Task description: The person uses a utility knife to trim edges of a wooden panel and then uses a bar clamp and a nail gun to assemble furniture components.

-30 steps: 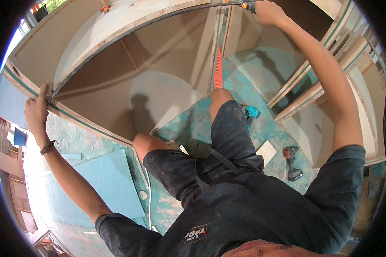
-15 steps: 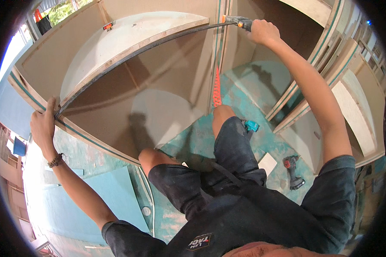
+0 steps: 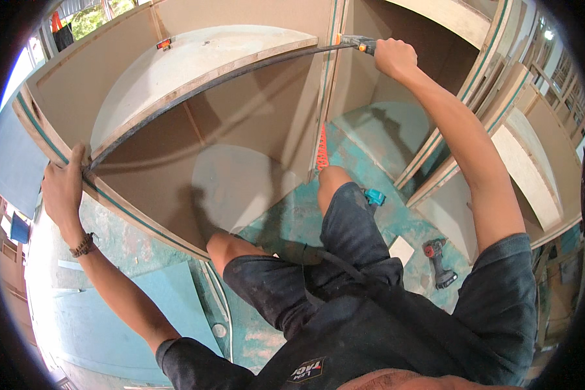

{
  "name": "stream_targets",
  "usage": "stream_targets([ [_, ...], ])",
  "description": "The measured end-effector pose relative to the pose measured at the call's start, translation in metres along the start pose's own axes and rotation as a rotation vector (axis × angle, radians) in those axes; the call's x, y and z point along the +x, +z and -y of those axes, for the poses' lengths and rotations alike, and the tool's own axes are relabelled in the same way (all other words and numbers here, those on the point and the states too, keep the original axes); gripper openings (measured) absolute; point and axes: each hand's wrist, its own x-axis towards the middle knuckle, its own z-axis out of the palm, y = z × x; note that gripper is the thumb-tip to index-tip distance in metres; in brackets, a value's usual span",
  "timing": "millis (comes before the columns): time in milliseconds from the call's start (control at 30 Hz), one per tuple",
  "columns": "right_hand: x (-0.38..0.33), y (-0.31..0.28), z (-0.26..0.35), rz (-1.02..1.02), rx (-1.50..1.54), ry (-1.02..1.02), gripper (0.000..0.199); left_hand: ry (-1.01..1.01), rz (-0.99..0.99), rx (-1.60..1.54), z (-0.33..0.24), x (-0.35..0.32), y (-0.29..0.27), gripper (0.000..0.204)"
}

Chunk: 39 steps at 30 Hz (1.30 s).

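A long bar clamp (image 3: 218, 75) with a dark bar and a black-and-orange head spans the front of a wooden cabinet, close along the edge of its curved shelf (image 3: 253, 45). My right hand (image 3: 396, 58) is closed round the clamp's grip, beside the upright divider (image 3: 328, 84). At the other end of the bar, my left hand (image 3: 64, 188) is wrapped over the edge of the left side panel (image 3: 127, 211). Part of the left fingers is hidden, as is the clamp's far jaw there.
A cordless drill (image 3: 441, 263), a teal power tool (image 3: 374, 196) and a small pale board (image 3: 402, 250) lie on the green floor to my right. A coiled orange hose (image 3: 321, 148) hangs by the divider. Blue sheets (image 3: 136, 312) lie at left. A small orange-and-black item (image 3: 164, 44) sits on the shelf.
The view has shifted slightly. My right hand and the clamp head sit a little lower and further left in the picture; both hands keep their hold.
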Motion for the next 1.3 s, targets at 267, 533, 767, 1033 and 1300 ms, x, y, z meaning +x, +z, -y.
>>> stream_targets([
  [267,-0.021,0.008,-0.014,-0.072,0.269,0.010,0.035,-0.027,0.032,0.057,0.013,0.009,0.000,0.091],
  [533,0.000,0.005,-0.007,-0.018,0.015,-0.068,0.036,0.019,-0.016,0.050,0.019,0.012,0.006,0.091],
  [767,0.002,0.018,-0.001,-0.122,-0.001,-0.001,0.021,0.134,0.014,0.187,0.037,0.029,0.022,0.064],
  [1033,-0.034,0.014,-0.033,-0.201,0.410,-0.080,0.057,0.006,0.136,0.096,0.033,0.026,0.014,0.062],
  [1300,-0.017,0.015,-0.018,-0.109,0.336,-0.059,0.048,-0.033,0.001,-0.073,0.007,0.004,0.003,0.086],
])
